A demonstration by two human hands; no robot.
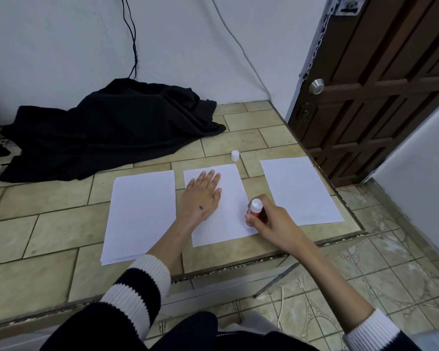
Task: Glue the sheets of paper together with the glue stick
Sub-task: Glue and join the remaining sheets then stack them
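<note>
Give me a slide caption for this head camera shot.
Left hand flattens the middle sheet while the right hand applies the glue stick.

Dark sleeves (127, 297) — white-striped ribbed cuffs

Support: raised tiled platform (48, 231), beige tiles, filling mid-frame. Directly on it: black cloth (107, 127) heaped upper left; left paper stack (140, 219), middle sheet (228, 198) and right sheet (299, 191) across centre; white cap (235, 155) upright just above middle sheet.
</note>
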